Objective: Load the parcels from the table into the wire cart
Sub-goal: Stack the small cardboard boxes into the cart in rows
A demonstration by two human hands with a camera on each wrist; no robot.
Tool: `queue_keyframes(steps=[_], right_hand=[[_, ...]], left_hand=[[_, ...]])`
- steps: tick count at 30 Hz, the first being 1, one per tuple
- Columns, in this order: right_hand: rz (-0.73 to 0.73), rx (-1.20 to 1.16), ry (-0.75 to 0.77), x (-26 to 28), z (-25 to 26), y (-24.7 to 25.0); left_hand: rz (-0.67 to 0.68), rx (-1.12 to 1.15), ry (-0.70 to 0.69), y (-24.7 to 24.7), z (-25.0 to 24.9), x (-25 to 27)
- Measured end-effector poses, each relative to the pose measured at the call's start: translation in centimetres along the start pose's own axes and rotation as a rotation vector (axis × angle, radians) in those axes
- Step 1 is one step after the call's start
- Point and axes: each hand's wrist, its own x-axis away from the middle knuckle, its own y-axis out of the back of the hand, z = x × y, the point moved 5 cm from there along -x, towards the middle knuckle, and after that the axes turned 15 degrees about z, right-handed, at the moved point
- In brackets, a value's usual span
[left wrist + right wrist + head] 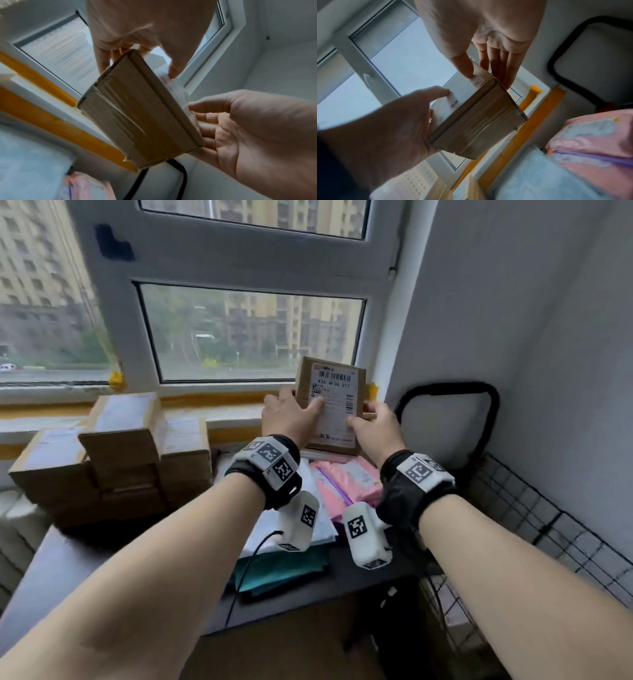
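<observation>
I hold a small brown cardboard box with a white shipping label upright above the table, close to the window. My left hand grips its left edge, thumb on the label and fingers behind. My right hand grips the right edge the same way. The left wrist view shows the taped underside of the box; the right wrist view shows my thumb on the label and the box below it. The black wire cart stands to the right of the table.
A stack of cardboard boxes fills the table's left side. Soft mailers lie below my hands: a pink one, a white one and a teal one. The cart's black handle rises by the wall.
</observation>
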Motion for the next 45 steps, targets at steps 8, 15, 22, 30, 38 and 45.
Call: queue_keyframes(steps=[8, 15, 22, 30, 38, 45], right_hand=[[-0.103, 0.046, -0.064, 4.5, -9.2, 15.3], [-0.153, 0.057, -0.113, 5.0, -15.9, 24.4], [-0.165, 0.073, -0.195, 1.8, -21.6, 29.3], [-0.089, 0.194, -0.337, -5.5, -26.0, 33.8], [0.069, 0.169, -0.474, -11.1, -34.3, 34.5], [0.252, 0.158, -0.558, -16.9, -43.6, 34.0]], left_hand=[[0.132, 0.008, -0.054, -15.8, -8.9, 2.7], [0.286, -0.071, -0.062, -26.2, -13.4, 2.1], [0.412, -0.116, -0.089, -33.7, -15.2, -2.4], [0.523, -0.083, 0.006, -40.3, -16.2, -9.7], [0.566, -0.088, 0.215, -47.3, -12.1, -14.4], [0.510, -0.042, 0.419, -54.3, -7.2, -17.4]])
